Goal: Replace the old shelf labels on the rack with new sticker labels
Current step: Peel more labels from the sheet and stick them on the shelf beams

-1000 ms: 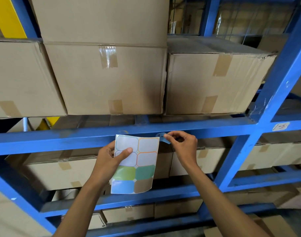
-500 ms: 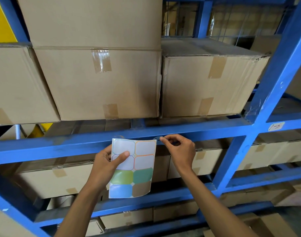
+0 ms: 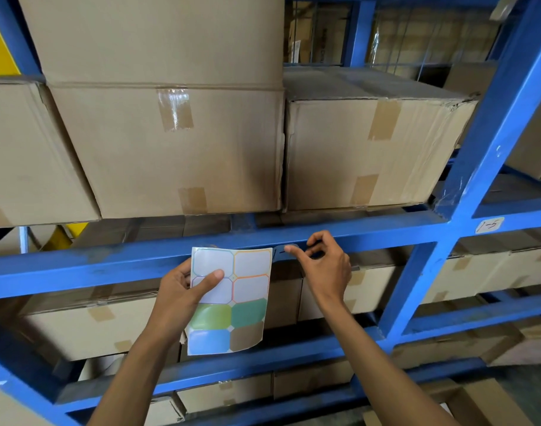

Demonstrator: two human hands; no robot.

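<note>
My left hand [image 3: 177, 290] holds up a sticker sheet [image 3: 249, 290] in front of the blue rack beam [image 3: 109, 262], thumb across the sheet's upper left. The sheet carries white labels with coloured outlines on top and green, teal, blue and brown ones below. A small blue sticker label [image 3: 278, 253] lies against the beam just right of the sheet. My right hand [image 3: 327, 269] is at the beam with its index fingertip on that label's right edge, thumb lifted apart above. A white handwritten label "1-5" [image 3: 489, 225] sits on the beam further right.
Large taped cardboard boxes [image 3: 171, 149] fill the shelf above the beam, another [image 3: 370, 149] beside them. Smaller boxes [image 3: 88, 327] sit on the shelves below. A blue upright post [image 3: 484, 142] rises at the right.
My right hand has gone from pinching the blue label at the beam to fingers spread, index tip on it. The view shifted slightly; the left hand keeps the sheet.
</note>
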